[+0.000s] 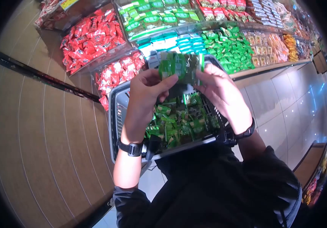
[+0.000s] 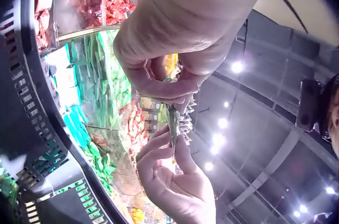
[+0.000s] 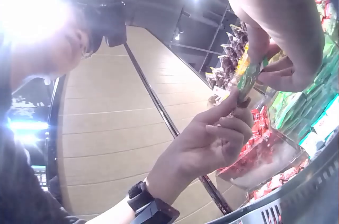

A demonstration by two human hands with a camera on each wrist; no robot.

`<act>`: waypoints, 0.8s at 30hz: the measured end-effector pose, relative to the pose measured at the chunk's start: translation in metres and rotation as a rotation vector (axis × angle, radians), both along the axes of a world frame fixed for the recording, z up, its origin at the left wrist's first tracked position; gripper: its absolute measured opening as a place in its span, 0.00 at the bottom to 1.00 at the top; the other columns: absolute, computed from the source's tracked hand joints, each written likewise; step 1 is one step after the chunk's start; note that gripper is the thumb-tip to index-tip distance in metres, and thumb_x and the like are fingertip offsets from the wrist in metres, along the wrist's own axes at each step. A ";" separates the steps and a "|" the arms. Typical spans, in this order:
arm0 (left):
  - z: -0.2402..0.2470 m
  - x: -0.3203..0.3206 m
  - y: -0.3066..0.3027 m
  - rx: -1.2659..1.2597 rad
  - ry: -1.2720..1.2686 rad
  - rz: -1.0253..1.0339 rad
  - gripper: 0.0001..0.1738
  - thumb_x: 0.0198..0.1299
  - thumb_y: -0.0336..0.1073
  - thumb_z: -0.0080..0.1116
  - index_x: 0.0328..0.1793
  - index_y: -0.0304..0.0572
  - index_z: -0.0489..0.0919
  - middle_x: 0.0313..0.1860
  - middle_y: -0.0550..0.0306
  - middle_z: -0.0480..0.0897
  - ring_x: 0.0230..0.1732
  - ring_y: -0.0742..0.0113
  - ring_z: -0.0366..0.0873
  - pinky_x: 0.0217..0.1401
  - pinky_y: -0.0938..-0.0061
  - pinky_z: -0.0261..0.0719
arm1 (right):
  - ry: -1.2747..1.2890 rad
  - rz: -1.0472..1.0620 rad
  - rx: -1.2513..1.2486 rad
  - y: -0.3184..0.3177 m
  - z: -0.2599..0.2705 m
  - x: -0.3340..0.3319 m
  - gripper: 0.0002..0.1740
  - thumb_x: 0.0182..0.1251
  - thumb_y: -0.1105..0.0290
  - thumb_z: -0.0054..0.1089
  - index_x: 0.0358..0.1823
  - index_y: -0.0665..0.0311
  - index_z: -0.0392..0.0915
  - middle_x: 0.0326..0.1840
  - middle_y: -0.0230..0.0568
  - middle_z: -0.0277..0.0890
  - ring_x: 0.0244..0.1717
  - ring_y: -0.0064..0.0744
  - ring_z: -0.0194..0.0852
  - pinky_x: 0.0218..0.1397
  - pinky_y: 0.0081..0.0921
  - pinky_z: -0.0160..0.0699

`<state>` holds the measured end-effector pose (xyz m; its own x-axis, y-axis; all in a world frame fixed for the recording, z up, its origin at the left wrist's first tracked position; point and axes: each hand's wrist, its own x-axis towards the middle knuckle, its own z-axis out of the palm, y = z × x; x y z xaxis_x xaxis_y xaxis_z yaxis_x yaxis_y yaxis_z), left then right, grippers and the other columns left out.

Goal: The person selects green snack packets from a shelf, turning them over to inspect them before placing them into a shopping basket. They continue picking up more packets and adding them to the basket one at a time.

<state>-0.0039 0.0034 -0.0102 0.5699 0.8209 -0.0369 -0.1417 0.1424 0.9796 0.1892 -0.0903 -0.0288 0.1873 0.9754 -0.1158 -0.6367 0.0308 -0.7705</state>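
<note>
Both hands hold a green snack packet [image 1: 183, 69] up over a shopping basket [image 1: 115, 108]. My left hand [image 1: 148, 89] pinches its left end between thumb and curled fingers. At the other end, the right hand [image 1: 219, 87] pinches the packet's edge. Seen edge-on in the left wrist view, the packet [image 2: 172, 121] is thin and spans the gap between the two hands. The right wrist view shows the same green packet [image 3: 249, 82] stretched between the fingertips. Below, several small green packets [image 1: 176, 123] lie in the grey basket.
Shelf bins ahead hold red packets [image 1: 93, 40], large green packets [image 1: 152, 17], blue-white packets [image 1: 188, 42] and small green packets [image 1: 228, 49]. A wood-plank surface [image 1: 49, 125] lies to the left, a tiled floor [image 1: 285, 98] to the right. Another display [image 1: 317, 171] stands at lower right.
</note>
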 end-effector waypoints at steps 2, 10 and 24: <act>-0.002 -0.001 0.001 -0.068 0.042 0.011 0.12 0.56 0.35 0.76 0.37 0.37 0.84 0.26 0.65 0.81 0.24 0.81 0.76 0.23 0.86 0.67 | 0.027 -0.002 -0.044 -0.001 0.000 0.000 0.08 0.71 0.77 0.60 0.33 0.55 0.76 0.44 0.31 0.80 0.49 0.25 0.78 0.58 0.30 0.74; -0.003 -0.007 0.004 -0.053 0.056 0.017 0.11 0.63 0.41 0.70 0.35 0.44 0.82 0.25 0.66 0.81 0.23 0.82 0.75 0.24 0.87 0.66 | 0.070 0.015 -0.055 -0.007 -0.002 0.003 0.09 0.71 0.76 0.61 0.32 0.53 0.77 0.48 0.30 0.81 0.53 0.25 0.78 0.59 0.31 0.74; 0.000 0.005 0.000 -0.261 -0.134 -0.264 0.46 0.74 0.68 0.38 0.75 0.28 0.63 0.65 0.35 0.78 0.59 0.43 0.83 0.61 0.51 0.84 | -1.268 -0.579 0.413 -0.010 0.028 -0.007 0.09 0.62 0.83 0.65 0.32 0.67 0.72 0.48 0.43 0.81 0.44 0.33 0.80 0.50 0.33 0.79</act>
<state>0.0013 0.0029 -0.0100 0.7739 0.6186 -0.1360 -0.1914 0.4330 0.8809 0.1822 -0.1007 -0.0008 0.3192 0.6512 0.6885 0.6302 0.3967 -0.6675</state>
